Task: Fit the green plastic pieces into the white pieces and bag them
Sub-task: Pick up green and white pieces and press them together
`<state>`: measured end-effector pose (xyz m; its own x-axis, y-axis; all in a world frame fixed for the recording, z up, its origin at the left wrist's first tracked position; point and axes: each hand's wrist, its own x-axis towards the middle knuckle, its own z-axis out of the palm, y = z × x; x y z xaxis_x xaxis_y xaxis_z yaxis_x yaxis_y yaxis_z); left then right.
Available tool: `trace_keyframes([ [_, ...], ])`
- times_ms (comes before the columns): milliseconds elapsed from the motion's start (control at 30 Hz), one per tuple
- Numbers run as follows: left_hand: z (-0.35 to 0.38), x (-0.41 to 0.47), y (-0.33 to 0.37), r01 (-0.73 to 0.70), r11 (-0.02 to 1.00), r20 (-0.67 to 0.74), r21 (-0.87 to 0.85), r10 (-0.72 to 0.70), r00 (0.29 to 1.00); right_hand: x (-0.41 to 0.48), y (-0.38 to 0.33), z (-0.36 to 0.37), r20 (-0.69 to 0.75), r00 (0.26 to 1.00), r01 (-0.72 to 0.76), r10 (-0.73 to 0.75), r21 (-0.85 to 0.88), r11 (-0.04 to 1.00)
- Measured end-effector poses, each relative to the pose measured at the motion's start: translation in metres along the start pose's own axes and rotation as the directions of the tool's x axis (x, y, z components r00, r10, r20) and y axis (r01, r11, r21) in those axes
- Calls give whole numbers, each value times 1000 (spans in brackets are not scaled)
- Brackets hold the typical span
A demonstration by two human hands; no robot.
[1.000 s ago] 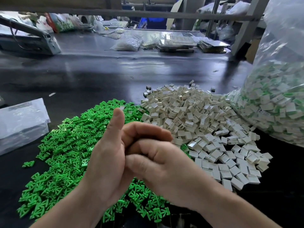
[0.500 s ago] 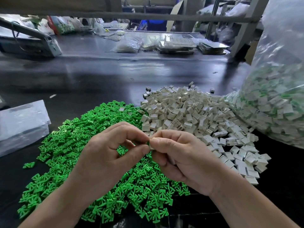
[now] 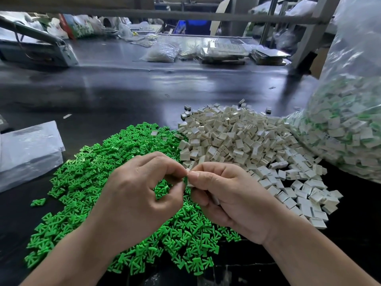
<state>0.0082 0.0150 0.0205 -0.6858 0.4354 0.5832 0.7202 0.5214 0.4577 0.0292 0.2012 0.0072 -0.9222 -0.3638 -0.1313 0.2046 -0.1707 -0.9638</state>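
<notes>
Fitting | I see left hand (image 3: 134,195) pinching a hidden bit, the green piece I judge, tip to tip against the white piece (image 3: 190,183) gripped by right hand (image 3: 233,197) | clear bag (image 3: 350,131) lies rightward - nearer right hand

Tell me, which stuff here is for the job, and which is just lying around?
For the job: green pieces, white pieces, big bag of finished ones, pinched piece between left hand and right hand.
Lying about: grey machine, small bag, trays at the back.
</notes>
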Motion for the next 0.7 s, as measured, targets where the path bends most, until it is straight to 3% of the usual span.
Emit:
trace_keyframes([
  [300,3,0,0,-91,981,3,170,91,996,-4,-5,7,-37,995,-96,97,40,995],
  [500,1,0,-3,-99,984,5,147,100,995,-4,-5,5,-21,995,-97,98,42,994],
  [600,2,0,-2,-47,998,21,50,46,999,-5,-4,3,-8,996,-89,89,28,996],
  [700,1,-2,-1,149,974,45,-172,-143,989,-5,-4,0,3,999,-53,53,-15,998],
])
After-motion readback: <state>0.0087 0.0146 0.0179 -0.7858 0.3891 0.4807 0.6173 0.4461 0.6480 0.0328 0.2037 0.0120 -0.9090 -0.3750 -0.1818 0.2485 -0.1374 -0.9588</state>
